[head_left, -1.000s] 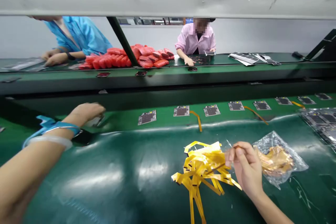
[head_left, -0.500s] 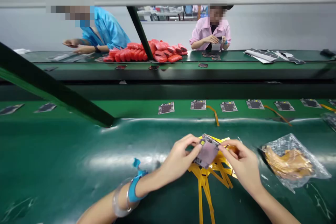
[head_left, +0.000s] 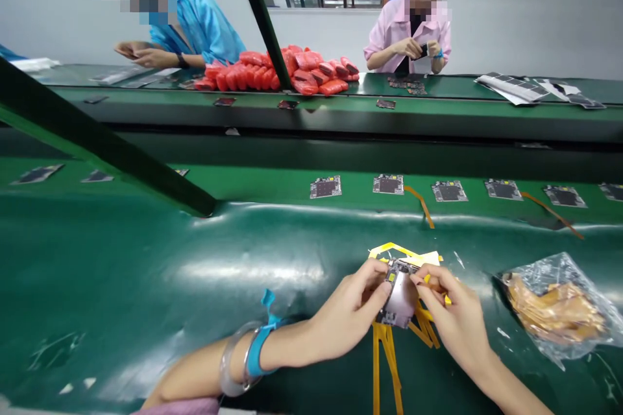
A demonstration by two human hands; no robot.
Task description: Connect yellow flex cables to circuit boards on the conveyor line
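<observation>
My left hand [head_left: 357, 301] grips a small circuit board [head_left: 400, 301] by its left edge, thumb on top and fingers behind. The board is tilted towards me, with a shiny grey plate and a yellow square near its upper left. At the board's upper right edge, my right hand [head_left: 450, 311] is closed in a pinch. What lies between those fingertips is too small to make out. Beneath the board and both hands lies a tangle of yellow strips [head_left: 389, 363], partly covered. A blue wrist strap [head_left: 257, 350] and clear bangles circle my left wrist.
Several circuit boards [head_left: 326, 187] lie along the green belt ahead, some with orange ribbon cables [head_left: 421, 207]. On the right rests a clear bag of orange ribbon cables [head_left: 555, 308]. A green post [head_left: 146, 172] slants across the left. Two co-workers sit opposite, beside red packets [head_left: 253, 74].
The view has tipped downward and shifted, so the scene sits elsewhere in the picture. The board is turned slightly in my left hand; my right fingertips now reach further over its upper right edge.
</observation>
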